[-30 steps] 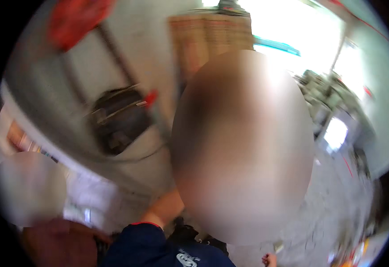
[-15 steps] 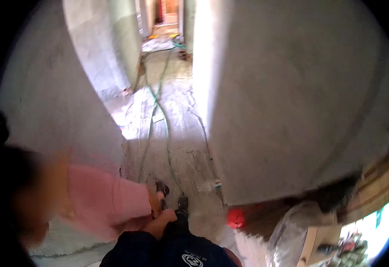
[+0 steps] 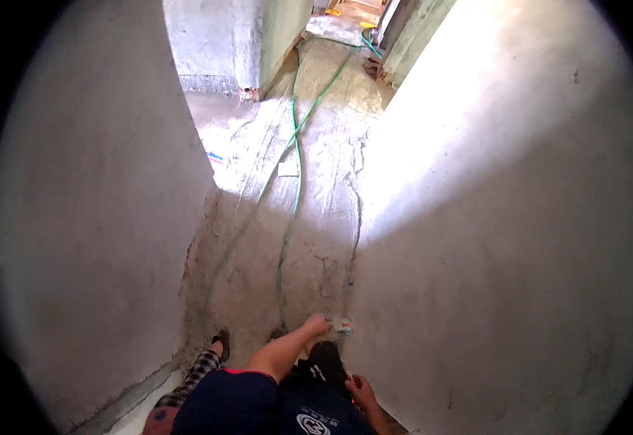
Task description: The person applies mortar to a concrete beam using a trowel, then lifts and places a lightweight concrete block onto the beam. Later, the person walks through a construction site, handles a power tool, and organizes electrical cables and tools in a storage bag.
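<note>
My left hand (image 3: 318, 325) reaches forward over the floor with the fingers curled in; what they hold, if anything, is hidden. Beyond its knuckles, a small clear plastic item with a coloured label (image 3: 343, 326) lies on the floor by the right wall; I cannot tell whether the hand touches it. My right hand (image 3: 362, 394) is low by my right side, close to my dark clothing. Its fingers are bent, with a small red patch beside them, and I cannot make out what is in them.
Two green hoses (image 3: 296, 138) cross along the rough concrete floor (image 3: 251, 239). A pale flat piece (image 3: 287, 169) lies beside them. Bare plastered walls close in at left (image 3: 92, 217) and right (image 3: 505, 290). Another person's checked trouser leg (image 3: 199, 373) and dark shoe (image 3: 221, 344) are at my left.
My view has turned toward the passage. The other person's pink clothing has mostly left the picture. My left hand has stretched forward and right, and my right hand has come into sight.
</note>
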Available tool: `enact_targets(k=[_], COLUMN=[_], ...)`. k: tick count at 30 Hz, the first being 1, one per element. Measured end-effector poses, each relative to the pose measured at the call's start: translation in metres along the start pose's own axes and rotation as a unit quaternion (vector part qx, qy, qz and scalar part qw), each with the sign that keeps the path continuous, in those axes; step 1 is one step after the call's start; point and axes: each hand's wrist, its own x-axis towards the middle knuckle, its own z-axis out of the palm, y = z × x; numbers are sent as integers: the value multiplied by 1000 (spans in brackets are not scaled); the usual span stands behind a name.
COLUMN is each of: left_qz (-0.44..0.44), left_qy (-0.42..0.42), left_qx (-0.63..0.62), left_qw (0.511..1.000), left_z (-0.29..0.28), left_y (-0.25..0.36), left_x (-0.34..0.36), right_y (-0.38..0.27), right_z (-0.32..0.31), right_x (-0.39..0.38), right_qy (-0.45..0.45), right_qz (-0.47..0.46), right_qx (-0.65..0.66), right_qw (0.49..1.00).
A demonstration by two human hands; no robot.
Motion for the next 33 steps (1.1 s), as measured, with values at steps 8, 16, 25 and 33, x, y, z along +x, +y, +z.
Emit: enact_targets(k=[8, 16, 25, 33], left_qz=[-110, -147, -341, -167], left_qy=[-65, -113, -31, 116], left_qx=[-33, 151, -297, 307], left_qw=[991, 971, 891, 930], left_z=[-132, -204, -295, -710], left_y=[-63, -185, -105, -119], left_x=[58, 41, 215, 437], right_y=[-139, -289, -540, -604], right_z=[-71, -134, -190, -220], right_x=[152, 393, 594, 706], right_qy=[-63, -35, -73, -108], right_qz=[185, 0, 2, 112], right_qx=[261, -116, -25, -131], right_qw=[945, 993, 997, 979])
